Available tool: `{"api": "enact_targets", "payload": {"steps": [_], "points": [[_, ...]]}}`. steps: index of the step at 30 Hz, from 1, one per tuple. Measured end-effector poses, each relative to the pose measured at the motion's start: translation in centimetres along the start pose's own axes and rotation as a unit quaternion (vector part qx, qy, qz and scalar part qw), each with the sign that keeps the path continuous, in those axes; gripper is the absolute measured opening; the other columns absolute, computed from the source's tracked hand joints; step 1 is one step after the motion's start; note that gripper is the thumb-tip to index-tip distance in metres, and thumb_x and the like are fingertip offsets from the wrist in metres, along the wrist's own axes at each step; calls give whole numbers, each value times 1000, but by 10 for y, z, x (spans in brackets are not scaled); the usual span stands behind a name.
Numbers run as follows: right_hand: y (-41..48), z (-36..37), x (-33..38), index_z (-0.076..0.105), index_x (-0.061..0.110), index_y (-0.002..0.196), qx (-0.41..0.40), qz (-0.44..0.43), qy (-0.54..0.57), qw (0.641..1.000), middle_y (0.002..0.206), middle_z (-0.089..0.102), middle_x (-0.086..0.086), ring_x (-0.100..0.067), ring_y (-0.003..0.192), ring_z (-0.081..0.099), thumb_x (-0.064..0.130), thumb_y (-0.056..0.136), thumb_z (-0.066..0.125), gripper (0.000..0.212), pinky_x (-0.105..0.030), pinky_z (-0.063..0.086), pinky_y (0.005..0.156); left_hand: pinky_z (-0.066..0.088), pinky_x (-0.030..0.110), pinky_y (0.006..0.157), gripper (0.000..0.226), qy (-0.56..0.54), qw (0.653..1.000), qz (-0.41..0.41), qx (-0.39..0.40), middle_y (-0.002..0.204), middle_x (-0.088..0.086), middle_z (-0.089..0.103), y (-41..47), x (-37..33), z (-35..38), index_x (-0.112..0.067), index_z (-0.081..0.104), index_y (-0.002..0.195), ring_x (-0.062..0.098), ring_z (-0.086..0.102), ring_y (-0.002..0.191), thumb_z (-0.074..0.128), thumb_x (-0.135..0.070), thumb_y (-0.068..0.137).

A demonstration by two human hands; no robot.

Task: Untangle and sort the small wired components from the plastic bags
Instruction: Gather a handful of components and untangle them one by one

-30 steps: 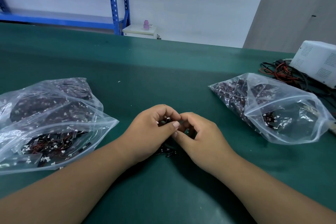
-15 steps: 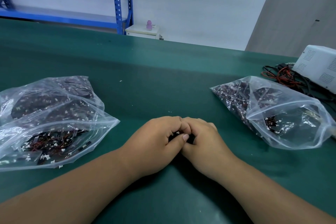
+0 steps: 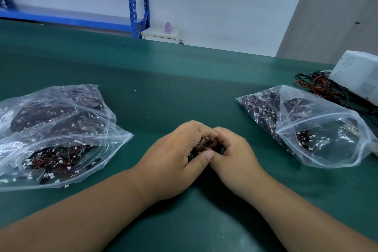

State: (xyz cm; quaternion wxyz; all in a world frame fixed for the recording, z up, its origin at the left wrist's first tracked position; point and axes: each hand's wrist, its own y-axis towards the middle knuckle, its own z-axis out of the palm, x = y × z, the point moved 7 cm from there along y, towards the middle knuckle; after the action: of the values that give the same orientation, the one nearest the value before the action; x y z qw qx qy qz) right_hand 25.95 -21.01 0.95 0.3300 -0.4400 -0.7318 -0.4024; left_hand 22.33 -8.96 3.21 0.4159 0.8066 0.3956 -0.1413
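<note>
Both hands, left hand (image 3: 173,155) and right hand (image 3: 233,155), are meeting mid-tabletop (image 3: 184,88), fingers clamped on a small wired clump (image 3: 206,144). Advice: tease leads apart gently, avoid yanking connectors.

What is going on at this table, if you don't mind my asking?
A person is working a small clump of wired parts between both hands on the green table. The left hand and right hand are pressed together around it, so most of the clump is hidden. Clear bags of similar parts lie on each side: two overlapping bags on the left, one on the right. No sorted pile is visible.
</note>
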Motion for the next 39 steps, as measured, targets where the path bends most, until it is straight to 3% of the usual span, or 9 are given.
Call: {"api": "enact_targets", "payload": {"steps": [3, 7, 11, 16, 26, 29, 32, 37, 39], "points": [[-1, -2, -3, 64, 20, 74, -4, 10, 43, 999, 65, 56, 13, -2, 62, 49, 8, 77, 73, 15, -18, 43, 58, 49, 34, 86, 27, 6, 1000, -1, 0, 114, -20, 53, 0, 1, 0, -36, 51, 118, 9, 56, 108, 53, -35, 91], [1, -7, -8, 60, 18, 74, -35, 21, 54, 998, 59, 51, 12, -6, 56, 42, 6, 82, 74, 20, -21, 37, 52, 41, 10, 74, 29, 19, 998, -42, -38, 111, -24, 52, 0, 13, -5, -42, 48, 116, 0, 57, 94, 54, -43, 88], [2, -10, -9, 60, 16, 74, -41, 11, 60, 997, 58, 51, 10, -6, 53, 42, 12, 82, 75, 18, -20, 37, 50, 49, 23, 64, 24, -51, 993, -97, -42, 92, -18, 62, 3, 30, -9, -41, 53, 108, 17, 61, 74, 61, -30, 88], [4, -24, -12, 62, 17, 74, -66, 2, 61, 996, 58, 51, 14, -4, 55, 43, 24, 74, 72, 12, -15, 38, 53, 47, 15, 62, 31, -87, 979, -170, -77, 83, -17, 68, 3, 49, -17, -40, 58, 101, 5, 60, 65, 60, -10, 94], [9, -49, -23, 58, 10, 64, -120, 2, -47, 992, 54, 42, 11, -4, 52, 37, 28, 92, 69, 35, -17, 32, 51, 52, 25, 60, 18, -100, 969, -203, -99, 76, -9, 68, 2, 54, -21, -37, 61, 94, 12, 62, 60, 60, -19, 96], [8, -55, -26, 52, 11, 60, -125, 19, -126, 984, 51, 41, 8, -6, 51, 37, 46, 90, 64, 47, -27, 35, 53, 52, 31, 62, 4, 40, 986, -156, -38, 72, -13, 64, 2, 48, -20, -35, 61, 90, 9, 59, 66, 62, -32, 92], [8, -57, -28, 36, 9, 61, -125, 32, -201, 971, 50, 31, 4, -13, 50, 30, 58, 90, 53, 59, -34, 30, 51, 48, 30, 63, 13, 175, 976, -124, 47, 71, -15, 59, 2, 43, -17, -34, 58, 88, 4, 55, 72, 54, -45, 93], [10, -59, -30, 51, 2, 68, -135, 52, -198, 970, 60, 50, -12, -27, 55, 43, 50, 89, 44, 53, -41, 43, 55, 47, 30, 74, 33, 247, 948, -100, 173, 83, -16, 55, 2, 44, -13, -33, 53, 90, 5, 52, 81, 33, -59, 91], [11, -57, -33, 52, 3, 69, -126, 57, -184, 973, 62, 52, -11, -21, 53, 43, 40, 90, 52, 43, -40, 46, 57, 45, 26, 70, 40, 238, 946, -86, 203, 82, -19, 53, 0, 42, -13, -35, 52, 89, 1, 51, 80, 35, -70, 81]]}}
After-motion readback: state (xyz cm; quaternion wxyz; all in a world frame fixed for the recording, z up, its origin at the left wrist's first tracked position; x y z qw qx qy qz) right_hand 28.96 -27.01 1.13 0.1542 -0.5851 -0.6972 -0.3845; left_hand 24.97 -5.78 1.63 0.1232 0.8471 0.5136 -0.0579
